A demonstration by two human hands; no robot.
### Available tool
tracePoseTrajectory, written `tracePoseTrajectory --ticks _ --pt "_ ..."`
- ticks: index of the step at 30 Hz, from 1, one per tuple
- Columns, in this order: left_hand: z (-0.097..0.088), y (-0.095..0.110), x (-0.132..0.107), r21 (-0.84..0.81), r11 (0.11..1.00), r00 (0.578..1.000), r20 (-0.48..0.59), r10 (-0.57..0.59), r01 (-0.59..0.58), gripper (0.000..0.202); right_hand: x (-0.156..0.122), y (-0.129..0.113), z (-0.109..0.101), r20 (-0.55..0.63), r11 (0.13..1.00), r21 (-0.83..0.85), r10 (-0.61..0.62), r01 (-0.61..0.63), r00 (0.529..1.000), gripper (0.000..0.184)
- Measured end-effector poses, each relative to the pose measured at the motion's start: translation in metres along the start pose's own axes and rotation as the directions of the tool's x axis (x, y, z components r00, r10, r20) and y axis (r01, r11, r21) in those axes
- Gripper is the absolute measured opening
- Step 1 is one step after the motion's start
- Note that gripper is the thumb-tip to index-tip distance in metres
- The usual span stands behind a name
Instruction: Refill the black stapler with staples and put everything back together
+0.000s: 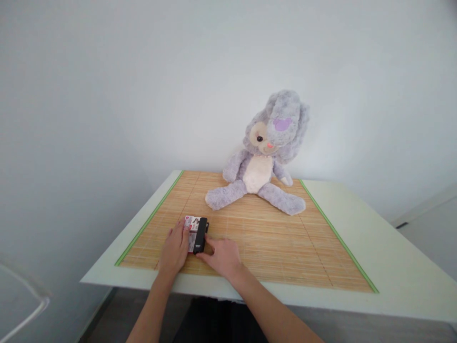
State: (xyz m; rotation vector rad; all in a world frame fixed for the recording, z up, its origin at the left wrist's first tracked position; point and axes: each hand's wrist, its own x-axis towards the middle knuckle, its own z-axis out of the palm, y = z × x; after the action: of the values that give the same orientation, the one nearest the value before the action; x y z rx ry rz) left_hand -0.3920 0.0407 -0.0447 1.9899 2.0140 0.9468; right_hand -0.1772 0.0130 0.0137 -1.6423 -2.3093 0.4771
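A small white and red box (192, 239) with printed pictures lies on the bamboo mat near the table's front edge. Along its right side is a black stapler (201, 235), its long axis pointing away from me; I cannot tell whether it lies on the box or beside it. My left hand (174, 247) holds the box from the left, thumb over its top, the other fingers along the side. With thumb and forefinger, my right hand (223, 256) grips the stapler's near right end. The fingers partly cover the box's left portion.
A grey-lilac plush rabbit (257, 175) sits at the back of the bamboo mat (271, 247), legs spread, one ear over its face. Green strips edge the mat on a white table (385, 257). Behind stands a pale wall (160, 95). A thin white curved object (28, 321) shows at lower left.
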Motion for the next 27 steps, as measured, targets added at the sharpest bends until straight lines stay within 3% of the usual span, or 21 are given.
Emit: tracePoseTrajectory --ticks 27 --pt "0.0016 0.0034 -0.0007 0.018 0.997 0.997 -0.034 0.071 -0.071 0.055 -0.003 -0.003 0.0007 -0.028 1.0 -0.021 -0.012 0.011 1.0 0.072"
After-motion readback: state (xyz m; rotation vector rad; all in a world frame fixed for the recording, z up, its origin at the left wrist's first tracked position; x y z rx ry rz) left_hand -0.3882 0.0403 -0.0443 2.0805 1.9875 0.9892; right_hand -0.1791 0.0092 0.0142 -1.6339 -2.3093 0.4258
